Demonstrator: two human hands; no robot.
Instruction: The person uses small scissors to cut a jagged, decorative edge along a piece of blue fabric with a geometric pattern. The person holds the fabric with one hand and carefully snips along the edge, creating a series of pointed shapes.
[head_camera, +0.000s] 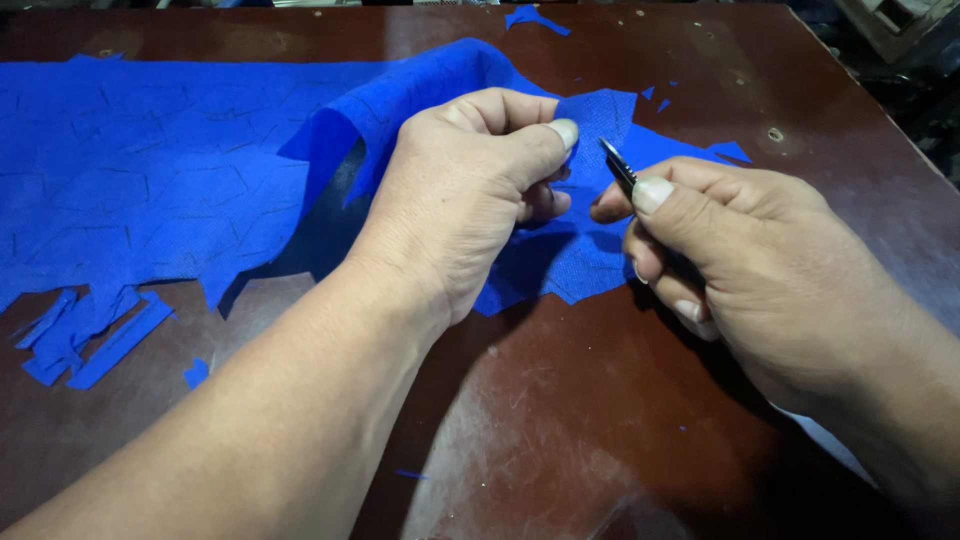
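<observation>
**Two hands at the cut edge of a blue fabric sheet**

The left hand (470, 190) has its grip closed on the raised edge of the blue fabric sheet (150, 180), thumb on top and fingers curled beneath, so that a fold of the cloth stands up off the surface. Just right of that pinch, the right hand (750, 260) has its grip closed narrowly around a slim metal blade tool (617, 163), thumb pressed along it; only its dark, pointed tip shows, angled up and left toward the fabric flap between the two thumbs. Whether the tip touches the cloth cannot be told.

The fabric runs from the left grip far out to the left, flat on the dark brown wooden surface (560, 430), and is marked with faint outlines of angular shapes. Its near edge is ragged, with notches cut out. Under and between the hands a smaller lobe of the sheet lies flat, ending just short of the right wrist.

Left of and nearer than the left forearm lie loose blue strips (85, 340), and one small blue scrap (196, 372) beside them. Tiny blue offcuts (655, 95) lie beyond the right grip, and a larger blue snippet (535, 17) sits at the far edge.

Open room: the near part of the surface, between the two forearms, is bare, scuffed wood. To the right of the right hand the surface is bare up to its slanted right edge, which is near. No packages, labels or signs show.
</observation>
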